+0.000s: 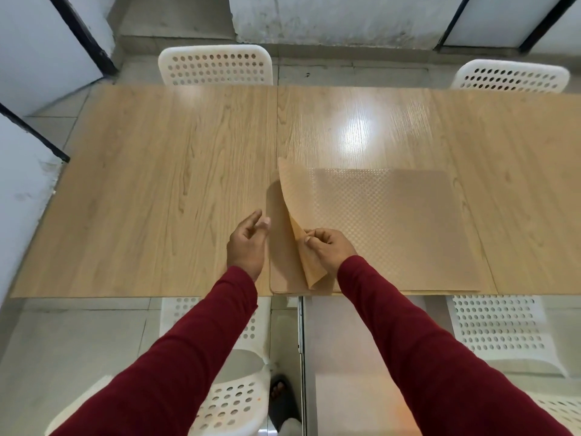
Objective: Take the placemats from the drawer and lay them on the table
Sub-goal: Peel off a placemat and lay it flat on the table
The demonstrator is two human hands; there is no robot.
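Placemats (393, 231) lie stacked on the desk (157, 184) at its near edge. The right hand (327, 247) pinches the top mat's left edge, peeling it up; the left hand (248, 243) hovers relaxed just beside the stack, holding nothing. Separating one mat seems underway; next, carry it to a bare spot.

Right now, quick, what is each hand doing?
Left hand: open, holding nothing, hovering beside the placemats.
Right hand: pinching the lifted edge of the top placemat, peeling it off the stack.

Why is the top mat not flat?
It is partly peeled up: the right hand pinches the top mat's left edge, curling it off the stack.
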